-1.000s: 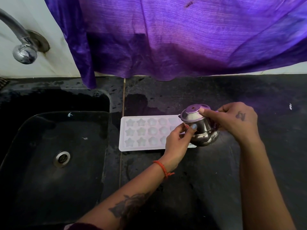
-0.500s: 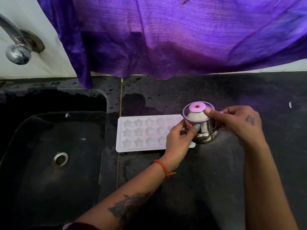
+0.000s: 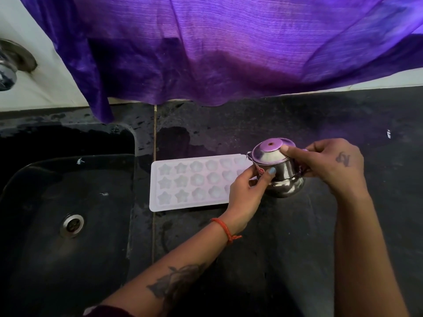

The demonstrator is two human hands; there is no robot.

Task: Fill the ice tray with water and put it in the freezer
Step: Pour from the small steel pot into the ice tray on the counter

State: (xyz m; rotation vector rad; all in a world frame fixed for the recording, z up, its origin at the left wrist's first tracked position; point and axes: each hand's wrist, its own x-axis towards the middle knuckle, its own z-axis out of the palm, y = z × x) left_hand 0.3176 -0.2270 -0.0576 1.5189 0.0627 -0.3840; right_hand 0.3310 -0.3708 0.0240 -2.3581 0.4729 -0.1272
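A white ice tray (image 3: 183,181) with star and round moulds lies flat on the black counter, just right of the sink. Over its right end I hold a small lidded steel pot (image 3: 280,172). My left hand (image 3: 246,191) grips the pot's left side, thumb on its wall. My right hand (image 3: 329,165) holds the right side by the handle, with a finger pressing on the lid's edge. The pot's spout points left over the tray. The tray's right end is hidden behind my left hand and the pot.
A black sink (image 3: 66,216) with a round drain (image 3: 72,226) fills the left. A steel tap (image 3: 9,65) sticks out of the wall at the upper left. Purple cloth (image 3: 229,46) hangs over the back of the black counter (image 3: 297,248).
The pot has turned more upright, its lid now facing up. Both hands stay on it at the tray's right end. The view has shifted slightly.
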